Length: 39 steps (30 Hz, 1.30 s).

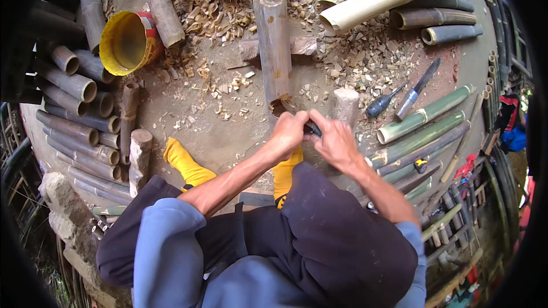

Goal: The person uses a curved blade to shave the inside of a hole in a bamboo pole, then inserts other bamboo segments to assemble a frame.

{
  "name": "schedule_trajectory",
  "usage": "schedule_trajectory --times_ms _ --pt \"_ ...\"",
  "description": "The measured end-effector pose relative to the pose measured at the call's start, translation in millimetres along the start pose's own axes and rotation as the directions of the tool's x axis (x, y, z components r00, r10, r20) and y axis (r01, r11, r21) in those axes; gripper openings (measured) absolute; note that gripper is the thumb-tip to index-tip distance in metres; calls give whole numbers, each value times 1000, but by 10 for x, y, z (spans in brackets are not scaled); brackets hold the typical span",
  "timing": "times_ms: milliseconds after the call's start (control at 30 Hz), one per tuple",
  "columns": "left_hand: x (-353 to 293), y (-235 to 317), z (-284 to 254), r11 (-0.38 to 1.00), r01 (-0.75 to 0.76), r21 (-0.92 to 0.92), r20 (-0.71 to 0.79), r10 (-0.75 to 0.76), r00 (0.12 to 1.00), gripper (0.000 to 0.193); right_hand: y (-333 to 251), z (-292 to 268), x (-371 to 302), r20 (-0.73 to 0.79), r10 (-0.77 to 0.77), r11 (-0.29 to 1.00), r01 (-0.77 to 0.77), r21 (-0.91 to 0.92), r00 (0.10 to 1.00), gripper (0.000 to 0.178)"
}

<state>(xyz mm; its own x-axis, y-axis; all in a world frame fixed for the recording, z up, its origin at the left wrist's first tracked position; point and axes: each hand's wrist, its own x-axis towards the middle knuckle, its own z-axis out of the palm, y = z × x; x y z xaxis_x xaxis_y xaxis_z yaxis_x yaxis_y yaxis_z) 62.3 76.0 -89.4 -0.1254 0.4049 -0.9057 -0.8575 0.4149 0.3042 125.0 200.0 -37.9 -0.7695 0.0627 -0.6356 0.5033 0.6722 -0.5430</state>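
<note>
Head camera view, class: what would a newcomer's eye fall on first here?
Both hands, left hand and right hand, meet at centre, gripping a dark tool at the near end of a long bamboo pole. Bright yellow socks sit just below, and a yellow bucket lies tipped at upper left among wood chips.

The bamboo pole point(273, 34) looks matt, dull brown and rough at its cut end. Pale, dry wood chips point(365, 60) litter the bare dirt floor point(222, 137). The yellow bucket point(128, 43) seems smooth plastic, and the socks point(185, 162) soft cloth.
</note>
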Motion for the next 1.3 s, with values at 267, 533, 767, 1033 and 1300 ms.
schedule_trajectory --times_ms 267,533,767,1033,1300 --pt "-7 -196 -7 525 -36 -850 145 299 943 32 -149 -397 407 191 -368 664 401 -631 910 20" --pt "-523 -517 214 817 -15 -576 441 327 836 82 138 -346 56 316 -160 987 152 50 935 48" --pt "-702 -213 -144 719 -411 561 -160 581 798 42 -736 -688 -247 -211 -601 743 440 -505 771 46" --pt "-879 -1078 -697 779 -340 527 -244 521 818 37 -574 568 504 625 -643 426 885 -187 442 23" --pt "-884 59 -1498 329 -61 942 -115 489 864 27 -857 464 870 223 -662 735 678 3 716 25"
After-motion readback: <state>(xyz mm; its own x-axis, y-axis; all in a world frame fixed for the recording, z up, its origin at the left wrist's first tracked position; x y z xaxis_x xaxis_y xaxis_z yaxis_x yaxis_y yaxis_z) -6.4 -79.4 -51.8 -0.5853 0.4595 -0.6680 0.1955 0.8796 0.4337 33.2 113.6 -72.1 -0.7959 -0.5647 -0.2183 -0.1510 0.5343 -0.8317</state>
